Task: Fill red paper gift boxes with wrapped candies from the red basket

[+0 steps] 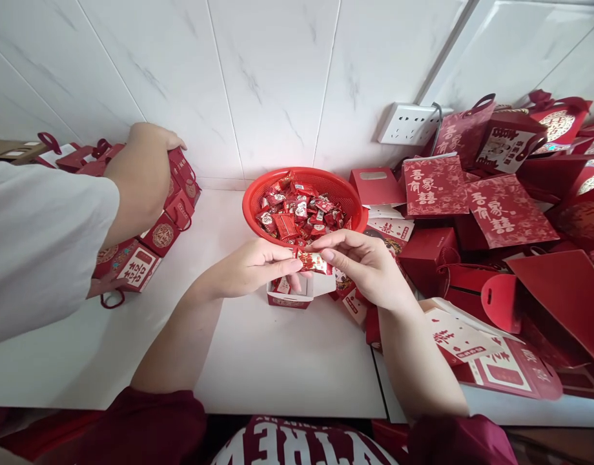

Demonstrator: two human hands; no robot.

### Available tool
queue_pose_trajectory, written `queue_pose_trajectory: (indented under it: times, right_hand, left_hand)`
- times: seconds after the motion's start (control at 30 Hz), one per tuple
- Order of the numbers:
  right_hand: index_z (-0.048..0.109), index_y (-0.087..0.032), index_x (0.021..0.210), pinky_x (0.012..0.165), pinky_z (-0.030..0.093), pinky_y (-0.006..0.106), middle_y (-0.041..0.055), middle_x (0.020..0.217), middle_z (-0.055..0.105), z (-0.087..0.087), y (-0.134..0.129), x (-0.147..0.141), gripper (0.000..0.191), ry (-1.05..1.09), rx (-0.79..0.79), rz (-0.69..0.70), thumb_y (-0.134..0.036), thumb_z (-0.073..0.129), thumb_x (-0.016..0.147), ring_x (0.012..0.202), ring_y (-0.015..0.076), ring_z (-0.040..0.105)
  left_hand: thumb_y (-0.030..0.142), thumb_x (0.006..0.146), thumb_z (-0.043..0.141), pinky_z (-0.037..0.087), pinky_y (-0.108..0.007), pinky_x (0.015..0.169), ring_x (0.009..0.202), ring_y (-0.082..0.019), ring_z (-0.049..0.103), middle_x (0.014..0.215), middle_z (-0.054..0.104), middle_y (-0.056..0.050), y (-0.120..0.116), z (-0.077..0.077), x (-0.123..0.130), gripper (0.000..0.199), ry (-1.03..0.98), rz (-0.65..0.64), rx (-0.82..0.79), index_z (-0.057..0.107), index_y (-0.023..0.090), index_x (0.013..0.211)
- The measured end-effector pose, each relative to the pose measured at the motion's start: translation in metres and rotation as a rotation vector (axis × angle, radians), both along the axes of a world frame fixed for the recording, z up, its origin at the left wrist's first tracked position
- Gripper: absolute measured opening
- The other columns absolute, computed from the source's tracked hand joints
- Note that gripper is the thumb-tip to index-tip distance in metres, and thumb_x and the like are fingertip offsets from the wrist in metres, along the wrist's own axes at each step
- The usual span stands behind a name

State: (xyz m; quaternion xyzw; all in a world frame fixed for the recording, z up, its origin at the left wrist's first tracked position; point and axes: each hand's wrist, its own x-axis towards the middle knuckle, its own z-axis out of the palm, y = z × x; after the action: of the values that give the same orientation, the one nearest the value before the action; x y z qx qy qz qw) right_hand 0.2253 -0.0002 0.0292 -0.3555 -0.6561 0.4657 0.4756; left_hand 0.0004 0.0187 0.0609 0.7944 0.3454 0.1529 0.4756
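Between my two hands, a wrapped candy (pixel 312 261) in red and gold is held at both ends. My left hand (pixel 251 266) pinches its left end with thumb and fingers; my right hand (pixel 365 261) grips the right end. Just beneath them stands a small red box (pixel 290 302) with its white-lined flap raised, and some candy shows inside it. Behind my hands is a red plastic basket (pixel 251 206) heaped with wrapped candies (pixel 301 210).
At the left, another person's arm (pixel 144 174) reaches around red gift boxes (pixel 164 232). A large pile of red boxes (pixel 510 213) covers the right side. A white power strip (pixel 408 123) is on the tiled wall. The white table (pixel 287 368) has a seam near the pile.
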Motion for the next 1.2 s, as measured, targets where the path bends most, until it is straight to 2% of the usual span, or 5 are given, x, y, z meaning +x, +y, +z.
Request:
queue_pose_trajectory:
  times: [0.27, 0.43, 0.7, 1.03, 1.2]
  right_hand:
    - [0.067, -0.023, 0.108, 0.083, 0.048, 0.032, 0.0039, 0.109, 0.071, -0.008, 0.005, 0.000, 0.018, -0.470, 0.190, -0.136, -0.024, 0.053, 0.097, 0.099, 0.0200, 0.064]
    - [0.065, -0.023, 0.102, 0.073, 0.044, 0.032, 0.0040, 0.096, 0.071, -0.002, -0.002, 0.012, 0.020, -0.815, 0.176, -0.121, -0.029, 0.046, 0.100, 0.085, 0.0212, 0.065]
    - [0.055, -0.019, 0.089, 0.061, 0.038, 0.032, 0.0115, 0.092, 0.067, -0.013, -0.003, 0.013, 0.022, -1.164, 0.074, -0.188, -0.035, 0.044, 0.100, 0.083, 0.0273, 0.064]
    - [0.058, -0.021, 0.092, 0.071, 0.043, 0.029, 0.0017, 0.088, 0.067, -0.009, -0.001, 0.002, 0.016, -0.733, 0.176, 0.228, -0.017, 0.044, 0.097, 0.076, 0.0162, 0.060]
    - [0.058, -0.021, 0.094, 0.067, 0.042, 0.026, 0.0009, 0.088, 0.066, -0.018, 0.002, -0.008, 0.013, -0.706, 0.142, 0.236, -0.013, 0.049, 0.092, 0.075, 0.0155, 0.058]
  left_hand:
    - [0.052, 0.094, 0.046, 0.041, -0.025, 0.064, 0.078, -0.018, 0.062, 0.087, 0.070, 0.000, 0.006, -0.003, -0.017, 0.036, 0.350, 0.338, 0.247, 0.064, 0.020, 0.089]
    - [0.052, 0.093, 0.043, 0.029, -0.028, 0.054, 0.056, -0.016, 0.051, 0.067, 0.061, 0.000, 0.011, -0.013, -0.032, 0.040, 0.649, 0.263, 0.238, 0.054, 0.021, 0.071]
    - [0.050, 0.089, 0.051, 0.040, -0.027, 0.066, 0.077, -0.020, 0.062, 0.091, 0.070, -0.002, 0.006, -0.015, -0.019, 0.030, 0.492, 0.178, 0.188, 0.059, 0.021, 0.094]
    - [0.039, 0.088, 0.054, 0.040, -0.028, 0.066, 0.071, -0.017, 0.059, 0.100, 0.063, -0.003, -0.018, -0.030, -0.010, 0.024, 0.512, 0.077, 0.261, 0.068, 0.023, 0.099]
    - [0.040, 0.094, 0.046, 0.044, -0.029, 0.075, 0.085, -0.019, 0.062, 0.098, 0.065, -0.004, -0.025, -0.043, -0.010, 0.031, 0.396, 0.037, 0.187, 0.071, 0.023, 0.098]
